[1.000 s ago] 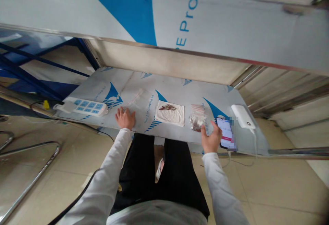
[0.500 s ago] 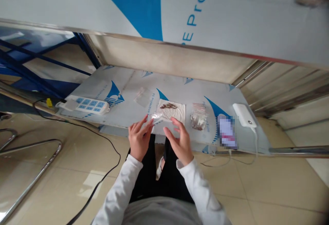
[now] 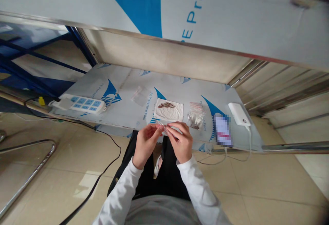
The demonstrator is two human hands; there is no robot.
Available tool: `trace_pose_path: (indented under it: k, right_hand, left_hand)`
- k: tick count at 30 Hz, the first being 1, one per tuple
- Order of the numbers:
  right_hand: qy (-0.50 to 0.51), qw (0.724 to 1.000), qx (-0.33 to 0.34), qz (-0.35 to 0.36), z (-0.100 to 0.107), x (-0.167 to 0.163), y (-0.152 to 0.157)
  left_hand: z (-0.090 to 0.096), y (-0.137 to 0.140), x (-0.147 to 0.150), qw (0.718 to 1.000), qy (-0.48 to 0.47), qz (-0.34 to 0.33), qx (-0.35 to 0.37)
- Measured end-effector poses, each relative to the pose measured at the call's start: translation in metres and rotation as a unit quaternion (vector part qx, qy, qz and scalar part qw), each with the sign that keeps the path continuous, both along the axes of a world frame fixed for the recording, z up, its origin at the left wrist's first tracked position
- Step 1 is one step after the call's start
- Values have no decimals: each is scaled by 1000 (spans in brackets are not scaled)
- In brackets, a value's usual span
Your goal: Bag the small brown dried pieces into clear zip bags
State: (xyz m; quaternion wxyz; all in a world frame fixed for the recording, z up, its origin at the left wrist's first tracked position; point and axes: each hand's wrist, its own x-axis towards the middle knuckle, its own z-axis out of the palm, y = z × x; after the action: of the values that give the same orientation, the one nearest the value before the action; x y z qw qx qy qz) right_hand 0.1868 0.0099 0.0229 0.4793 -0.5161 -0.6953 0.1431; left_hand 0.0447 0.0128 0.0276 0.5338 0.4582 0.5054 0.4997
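Observation:
My left hand (image 3: 147, 142) and my right hand (image 3: 180, 140) meet at the shelf's front edge. Both pinch a small clear plastic bag (image 3: 162, 126) between thumb and fingers; most of it is hidden by them. Just beyond lies a white cloth (image 3: 171, 114) with a small heap of thin brown pieces (image 3: 166, 105), too small to name. To the right of the cloth is a stack of clear bags (image 3: 196, 118) with pinkish strips along the top and brownish contents. Another flat clear bag (image 3: 138, 96) rests farther left.
On the film-covered shelf (image 3: 123, 115), a power strip (image 3: 87, 104) sits at left, a phone (image 3: 223, 130) and a white power bank (image 3: 239, 114) with a cable at right. An upper shelf (image 3: 231, 22) overhangs the back. A black cable (image 3: 102, 170) hangs to the floor.
My hands have come together; the right fingers, apart before, now pinch the clear bag with the left. The bag has moved slightly down, off the cloth's edge. The view has shifted slightly.

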Motion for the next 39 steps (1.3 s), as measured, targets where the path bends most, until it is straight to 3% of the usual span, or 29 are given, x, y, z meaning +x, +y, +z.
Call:
trace_pose_path:
  k: [4,9,11,14,16,18,24,31,34,36,39]
  right_hand:
    - [48,990,-104,83,5,-2,-7]
    - [70,983,-167,31,0,-3,-4]
    - [28,986,-166,4,-7,-2,-1]
    - [-21,988,-148,-26,-18,1,0]
    - [-43,991,-127,3,-22,2,-1]
    - [-68,990,-109,52,-22,2,-3]
    - [-137,974,-130,124,-8,7,3]
    - [-243,945,-185,115,6,12,10]
    - [-225,946,-181,150,13,6,8]
    - [-171,954,-172,176,12,7,15]
    - [-97,973,-169,122,-4,21,49]
  left_hand:
    - [-7,2,-1,1000,-24,-9,-11]
    - [-3,-6,-8,989,139,-34,23]
    - [1,-9,-9,967,252,-14,44]
    - [4,-11,-8,902,427,21,64]
    - [6,-11,-5,864,497,23,73]
    - [7,-12,-1,850,518,11,94]
    - [14,-14,-1,847,491,-79,185]
    - [4,-2,-11,826,468,-156,273]
    - [-13,4,-7,851,430,-169,250]
    - [-24,5,-6,883,401,-129,209]
    - [-38,3,-11,916,364,-61,156]
